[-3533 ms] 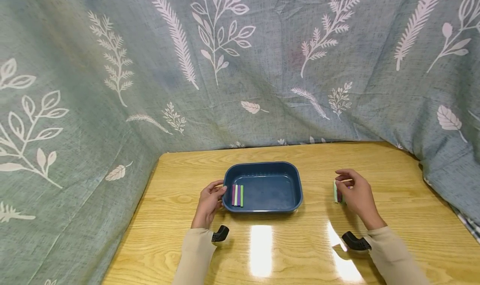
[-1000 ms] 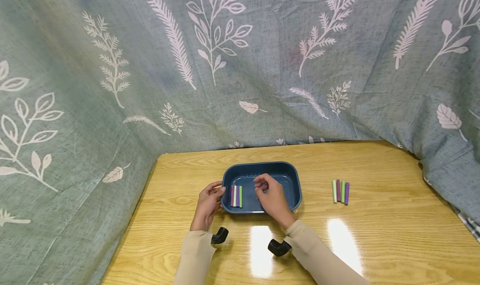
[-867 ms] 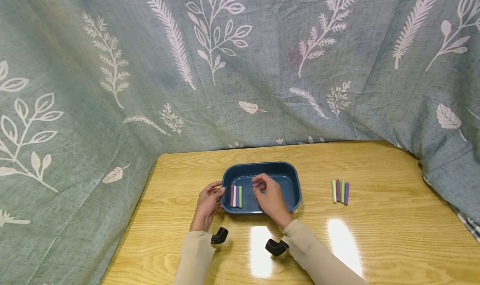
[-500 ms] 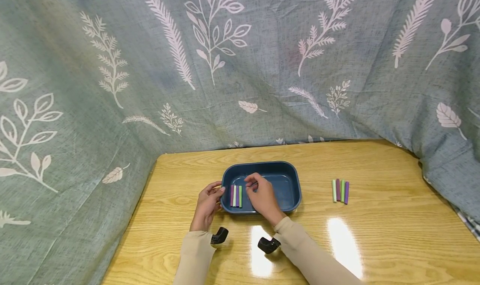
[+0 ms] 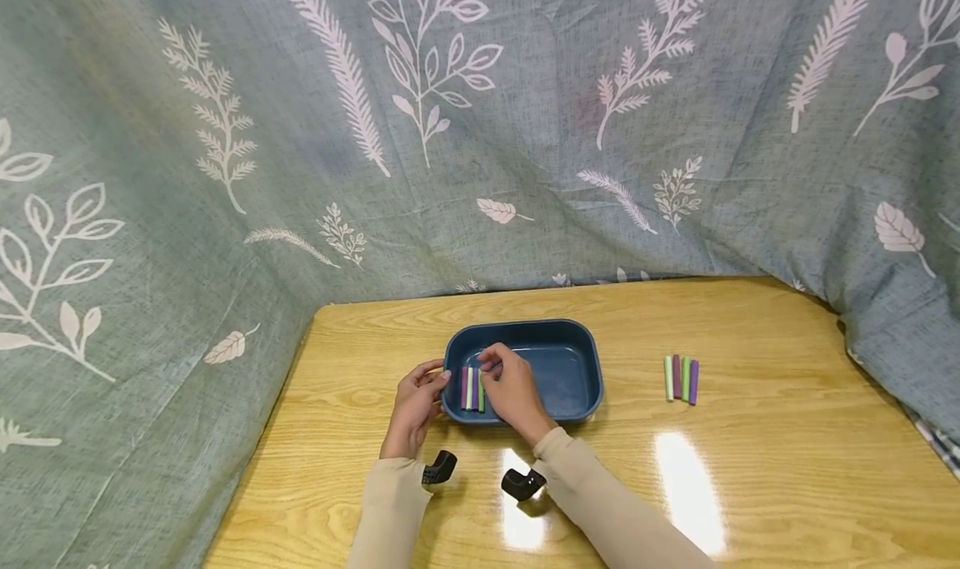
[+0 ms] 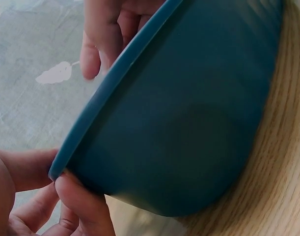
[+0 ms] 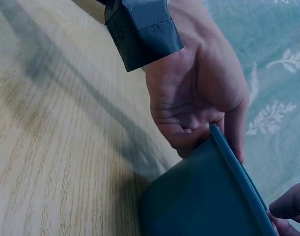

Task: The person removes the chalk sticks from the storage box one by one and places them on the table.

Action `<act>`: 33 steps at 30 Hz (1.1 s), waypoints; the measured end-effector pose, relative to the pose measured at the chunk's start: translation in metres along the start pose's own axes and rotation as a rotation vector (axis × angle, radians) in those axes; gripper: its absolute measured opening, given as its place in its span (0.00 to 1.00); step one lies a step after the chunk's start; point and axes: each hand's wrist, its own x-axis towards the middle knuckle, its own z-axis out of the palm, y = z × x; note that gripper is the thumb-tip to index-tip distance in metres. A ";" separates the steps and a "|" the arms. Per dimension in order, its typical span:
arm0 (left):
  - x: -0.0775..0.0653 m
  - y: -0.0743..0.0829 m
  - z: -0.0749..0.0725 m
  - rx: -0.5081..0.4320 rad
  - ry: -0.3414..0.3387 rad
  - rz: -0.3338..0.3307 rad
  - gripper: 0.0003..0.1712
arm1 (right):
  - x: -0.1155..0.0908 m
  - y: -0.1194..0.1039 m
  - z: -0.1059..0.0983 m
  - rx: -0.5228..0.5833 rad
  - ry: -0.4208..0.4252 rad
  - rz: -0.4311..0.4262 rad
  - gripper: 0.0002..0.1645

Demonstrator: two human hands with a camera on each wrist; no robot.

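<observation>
Since half a second ago, the right hand (image 5: pixel 515 391) has shifted left inside the blue tray (image 5: pixel 562 377), up to the row of sticks there. Around them spreads a wood-grain desk (image 5: pixel 787 369) with bright glare on its near part, and a grey-green curtain (image 5: pixel 525 94) printed with pale leaves hangs along the far edge and both sides. Black wrist pieces (image 5: pixel 521 484) jut from beige sleeves (image 5: pixel 607 511) at the near side. On the right, well apart from the tray, lie four loose sticks (image 5: pixel 677 377): pale green, maroon, green and purple. Fingers hide some of the tray's floor, and its wall blocks the right fingertips in the right wrist view, so I cannot tell whether that bent-fingered hand pinches anything. Rounded-cornered and smooth, the tray sits flat at the desk's middle, its left rim pinched by the left hand (image 5: pixel 416 406). Against its left end, four slim sticks (image 5: pixel 470 388) stand side by side in colour: maroon, whitish, purple, green, all lying lengthwise from near to far.
</observation>
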 end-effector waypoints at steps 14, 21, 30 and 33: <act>0.002 0.001 0.001 0.007 0.010 -0.013 0.19 | 0.004 0.001 0.002 -0.107 -0.074 0.051 0.15; 0.001 -0.001 0.000 0.002 0.010 -0.011 0.19 | 0.006 0.004 0.000 -0.151 -0.163 0.141 0.20; 0.001 -0.001 0.000 0.005 0.012 -0.006 0.19 | 0.010 0.007 0.001 -0.220 -0.301 0.184 0.32; 0.001 -0.001 0.000 0.007 0.010 -0.004 0.19 | 0.012 0.006 0.002 -0.246 -0.321 0.180 0.34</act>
